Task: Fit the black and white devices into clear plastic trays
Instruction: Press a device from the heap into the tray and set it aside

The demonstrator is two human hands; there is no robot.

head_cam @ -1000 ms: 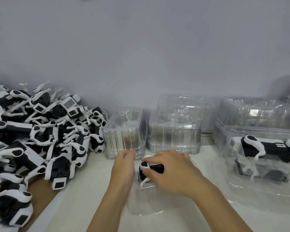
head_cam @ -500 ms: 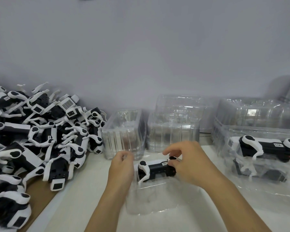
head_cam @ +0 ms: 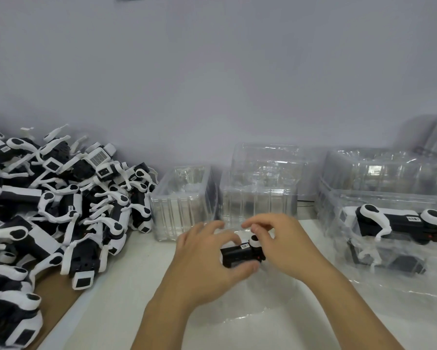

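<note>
A black and white device (head_cam: 241, 253) lies over a clear plastic tray (head_cam: 270, 294) on the white table in front of me. My left hand (head_cam: 207, 261) grips its left end, with the thumb under the body and the fingers curled over the top. My right hand (head_cam: 280, 243) pinches the white rounded part at its right end. The tray is hard to make out beneath both hands.
A large heap of black and white devices (head_cam: 61, 213) covers the left side, partly on brown cardboard (head_cam: 53, 289). Stacks of clear trays (head_cam: 184, 200) (head_cam: 260, 188) stand against the wall. At the right, a filled clear tray (head_cam: 389, 228) holds a device.
My left hand has moved from the tray's left edge onto the device and now grips it. The device has shifted right and tilted. My right hand stays at its right end.
</note>
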